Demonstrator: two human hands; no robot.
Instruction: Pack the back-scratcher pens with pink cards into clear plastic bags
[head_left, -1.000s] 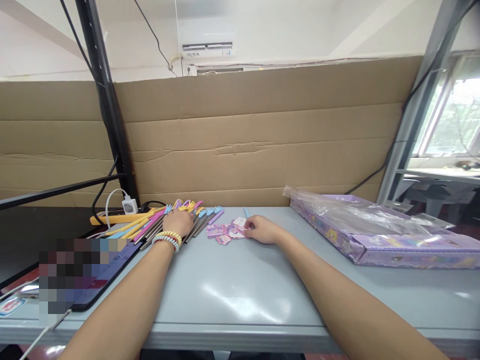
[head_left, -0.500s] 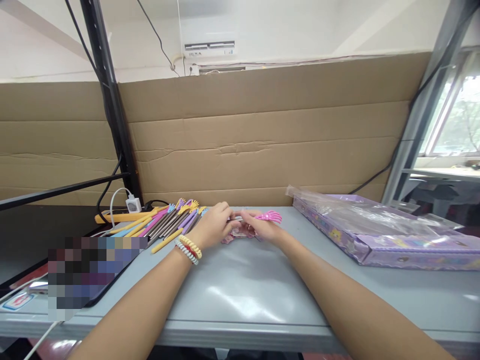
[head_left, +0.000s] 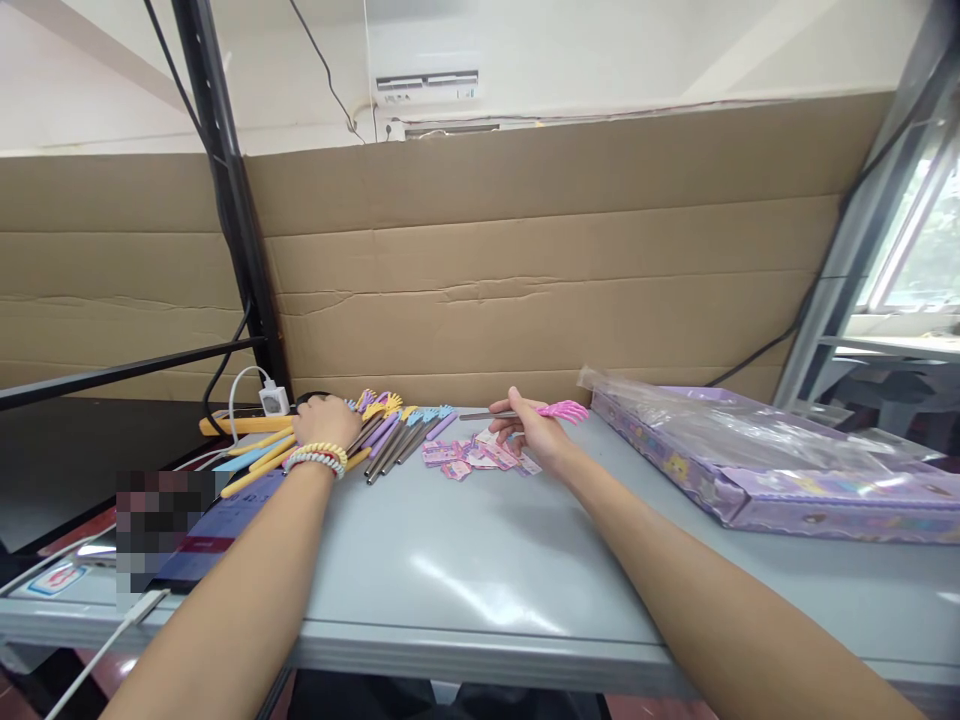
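Note:
My right hand (head_left: pixel 536 430) holds a pink hand-shaped back scratcher (head_left: pixel 566 411) by its metal rod, which points left. Just beneath and beside that hand lie scattered small pink printed cards (head_left: pixel 454 455) on the grey tabletop. My left hand (head_left: pixel 326 425) is over a pile of back scratchers (head_left: pixel 401 440) with metal rods, coloured handles and hand-shaped heads in yellow, blue and purple. Its fingers point away from me and are hidden behind the back of the hand, so their grip does not show. Bead-like bracelets circle the left wrist.
On the right sits a purple printed box (head_left: pixel 757 500) with clear plastic film (head_left: pixel 720 435) on top. At the left are a dark tablet-like device (head_left: pixel 225 525), a white plug (head_left: pixel 274 400) with cables and a black metal post (head_left: pixel 240 240). A cardboard sheet (head_left: pixel 525 250) stands behind.
My left hand has moved left, away from the right hand, to the pile. The pink cards are now uncovered. My right hand keeps the pink back scratcher, its rod now showing.

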